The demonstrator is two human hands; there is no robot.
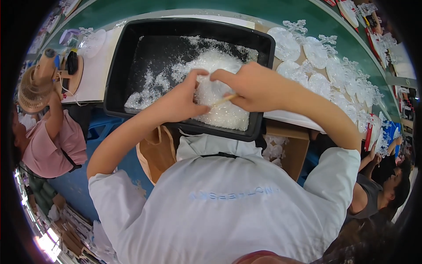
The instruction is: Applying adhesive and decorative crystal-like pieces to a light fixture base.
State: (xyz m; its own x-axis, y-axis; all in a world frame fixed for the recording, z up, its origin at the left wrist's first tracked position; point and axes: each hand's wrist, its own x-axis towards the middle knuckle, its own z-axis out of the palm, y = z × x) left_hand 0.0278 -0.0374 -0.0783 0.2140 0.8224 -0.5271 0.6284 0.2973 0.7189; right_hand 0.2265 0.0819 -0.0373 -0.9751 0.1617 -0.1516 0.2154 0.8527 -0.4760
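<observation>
Head view: slender tan stick [223, 100], grasped by the right hand [251, 90] above a heap of glittering white flakes [228, 119]. Left hand [183, 102] curved beside the heap; whether it grips anything cannot be told. Flakes lie in a black tray [110, 83], which rests on a white surface [93, 77]. Right of the tray, clear ornaments [316, 53] crowd together; at left stands a tan fan [36, 90]. Below, an open cardboard box [295, 145]; to either side, a person in pink [55, 147] and another in dark grey [368, 193].

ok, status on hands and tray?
Left hand over black tray, grip unclear. Right hand holding thin yellowish stick. White flakes heaped below both; nothing visibly blocking.
</observation>
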